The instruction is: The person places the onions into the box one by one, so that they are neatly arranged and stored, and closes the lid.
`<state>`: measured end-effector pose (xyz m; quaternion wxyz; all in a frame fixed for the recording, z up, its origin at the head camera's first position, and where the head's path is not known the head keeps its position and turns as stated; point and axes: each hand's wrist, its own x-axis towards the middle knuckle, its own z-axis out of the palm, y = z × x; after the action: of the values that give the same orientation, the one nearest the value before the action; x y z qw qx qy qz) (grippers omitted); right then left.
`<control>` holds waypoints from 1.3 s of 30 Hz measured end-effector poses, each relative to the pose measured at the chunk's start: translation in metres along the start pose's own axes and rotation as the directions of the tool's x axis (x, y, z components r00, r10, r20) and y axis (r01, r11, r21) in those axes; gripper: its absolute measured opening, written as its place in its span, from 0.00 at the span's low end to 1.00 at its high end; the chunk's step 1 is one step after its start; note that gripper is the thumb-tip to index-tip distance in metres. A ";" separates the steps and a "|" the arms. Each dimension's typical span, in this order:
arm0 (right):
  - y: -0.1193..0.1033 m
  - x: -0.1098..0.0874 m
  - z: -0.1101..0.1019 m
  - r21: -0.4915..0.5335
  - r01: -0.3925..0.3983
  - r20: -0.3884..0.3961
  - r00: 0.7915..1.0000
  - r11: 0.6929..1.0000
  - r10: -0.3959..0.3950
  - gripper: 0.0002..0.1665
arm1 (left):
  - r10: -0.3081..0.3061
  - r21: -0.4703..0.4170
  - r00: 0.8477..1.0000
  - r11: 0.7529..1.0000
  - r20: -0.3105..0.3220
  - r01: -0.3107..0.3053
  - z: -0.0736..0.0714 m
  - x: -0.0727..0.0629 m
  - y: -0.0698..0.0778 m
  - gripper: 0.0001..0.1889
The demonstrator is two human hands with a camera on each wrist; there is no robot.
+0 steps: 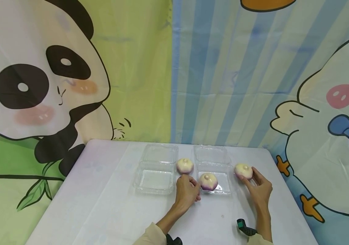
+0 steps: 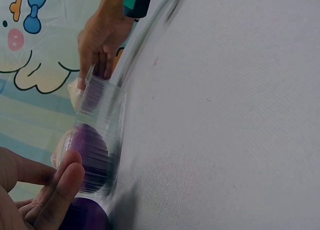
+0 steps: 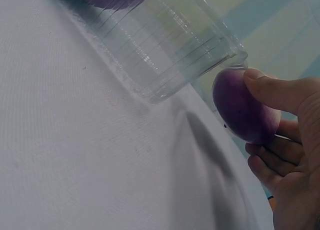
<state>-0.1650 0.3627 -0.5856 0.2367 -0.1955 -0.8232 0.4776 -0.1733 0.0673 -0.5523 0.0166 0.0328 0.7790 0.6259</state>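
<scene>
In the head view my right hand (image 1: 260, 190) holds a round purple-and-cream, onion-shaped piece (image 1: 243, 171) beside the right clear box. Its thumb lies on the purple side in the right wrist view, fingers around the far side of the piece (image 3: 245, 107). My left hand (image 1: 187, 190) is loosely bent between the two boxes, holding nothing that shows. Just beyond it stands a second such piece (image 1: 185, 165). A third piece (image 1: 208, 181) sits inside the right clear plastic box (image 1: 223, 177), at its left side. My left fingertips (image 2: 72, 172) overlap that box's wall in the left wrist view.
Left of my left hand lies another clear plastic box (image 1: 156, 177), its hinged lid (image 1: 160, 153) folded back. The right box's lid (image 1: 212, 154) also lies open behind it. All rest on a white table (image 1: 107, 204), against a cartoon-printed curtain (image 1: 140, 68).
</scene>
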 end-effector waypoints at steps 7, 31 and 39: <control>0.000 0.002 -0.002 -0.004 0.003 -0.013 1.000 1.000 -0.003 0.42 | 0.012 0.008 1.000 1.000 -0.002 -0.012 0.001 0.000 0.000 0.09; -0.009 -0.006 -0.006 0.062 0.073 -0.021 0.997 0.995 -0.071 0.38 | -0.004 -0.014 1.000 1.000 -0.008 0.003 0.000 0.000 0.001 0.09; -0.013 -0.012 -0.006 0.120 0.116 -0.020 0.993 0.986 -0.115 0.37 | -0.021 -0.001 1.000 1.000 -0.007 0.021 0.000 -0.001 0.001 0.09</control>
<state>-0.1536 0.3539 -0.5738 0.2808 -0.1358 -0.8011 0.5108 -0.1726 0.0674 -0.5511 0.0205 0.0227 0.7791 0.6261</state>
